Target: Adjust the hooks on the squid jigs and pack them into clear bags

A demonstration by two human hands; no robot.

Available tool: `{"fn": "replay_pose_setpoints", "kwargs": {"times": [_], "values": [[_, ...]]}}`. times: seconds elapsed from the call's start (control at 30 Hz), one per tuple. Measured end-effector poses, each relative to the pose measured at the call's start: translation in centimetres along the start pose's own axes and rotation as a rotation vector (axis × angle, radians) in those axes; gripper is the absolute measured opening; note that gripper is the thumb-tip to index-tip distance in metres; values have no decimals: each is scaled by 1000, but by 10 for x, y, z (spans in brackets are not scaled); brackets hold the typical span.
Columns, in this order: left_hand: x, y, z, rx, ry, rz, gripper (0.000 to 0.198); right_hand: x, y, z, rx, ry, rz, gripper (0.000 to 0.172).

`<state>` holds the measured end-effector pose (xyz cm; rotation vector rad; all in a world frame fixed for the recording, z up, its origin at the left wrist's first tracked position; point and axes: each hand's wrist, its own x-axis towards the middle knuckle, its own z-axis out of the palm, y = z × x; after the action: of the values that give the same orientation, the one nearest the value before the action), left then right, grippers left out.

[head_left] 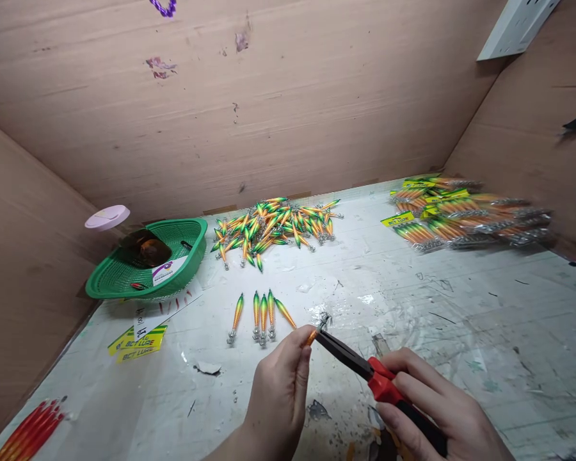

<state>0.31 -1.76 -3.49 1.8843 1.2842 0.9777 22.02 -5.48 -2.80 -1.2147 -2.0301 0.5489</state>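
Observation:
Near the front middle of the table, my left hand (281, 384) pinches a green-and-orange fishing lure (312, 337) between thumb and fingers, its metal hook crown sticking out to the upper right. My right hand (436, 410) is closed around red-and-black long-nose pliers (345, 354). The plier tips meet the lure just below the hooks; whether they grip it I cannot tell. Several matching lures (264, 318) lie side by side just left of and beyond my left hand, hooks toward me. Farther back is a large heap of such lures (273, 227).
A green plastic basket (199, 246) at left holds a jar with a pink lid (108, 218). Yellow cards (139, 346) lie before it. Red lures (31, 429) sit at the front left. Bagged lures (461, 214) are piled back right. Wooden walls (288, 115) enclose the table.

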Motion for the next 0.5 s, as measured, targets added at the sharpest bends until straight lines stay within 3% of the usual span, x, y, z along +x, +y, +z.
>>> {"fn": "replay_pose_setpoints", "kwargs": {"times": [0.17,0.33,0.5], "values": [[-4,-8,4,215,97,186,34,2,0,1,47,-52,15,9],[-5,-11,7,468,213,298,40,7,0,-3,36,-63,18,13],[-5,-7,11,564,336,370,37,6,0,-4,60,-72,23,15]]}}
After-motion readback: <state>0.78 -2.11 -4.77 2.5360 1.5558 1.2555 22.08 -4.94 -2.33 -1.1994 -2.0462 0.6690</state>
